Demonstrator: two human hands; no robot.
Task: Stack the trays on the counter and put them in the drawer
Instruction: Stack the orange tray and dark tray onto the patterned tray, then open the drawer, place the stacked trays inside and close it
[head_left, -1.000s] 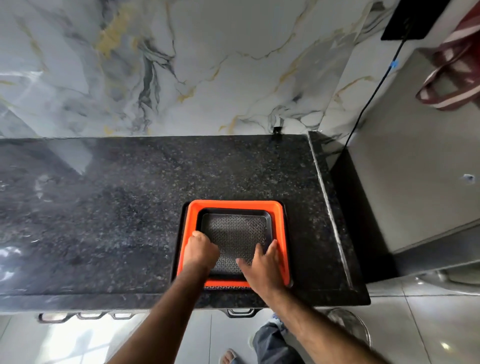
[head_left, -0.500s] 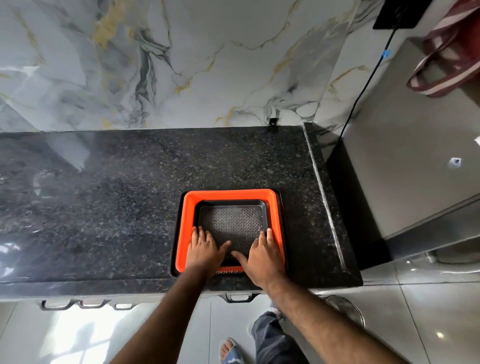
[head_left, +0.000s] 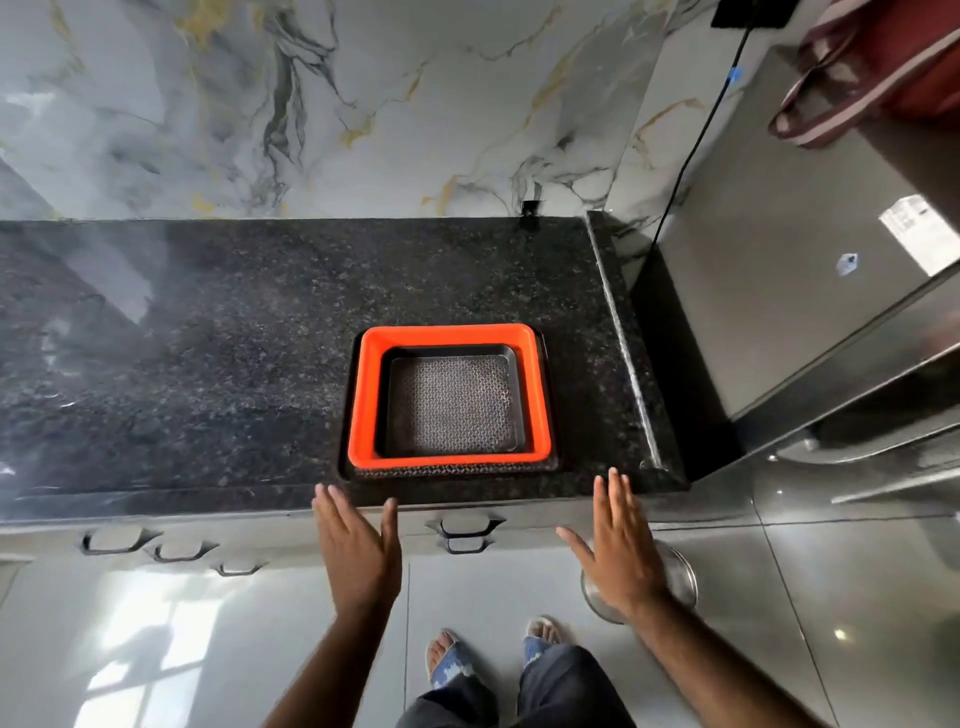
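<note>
One head view, high above, facing steeply down at counter (head_left: 208, 338); floor (head_left: 156, 649) near; no second view

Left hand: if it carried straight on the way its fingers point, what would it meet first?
Probably the counter's front edge: the left hand is open, fingers aimed up-forward just left of the stacked trays. If it is above counter height, which depth leaves unclear, it would pass beside the stack.

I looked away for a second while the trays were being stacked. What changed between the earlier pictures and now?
Both hands let go of the stack and drew back off the counter: the left hand and right hand now hover open in front of its edge. The small black tray, orange tray and bottom black tray stayed nested.
</note>
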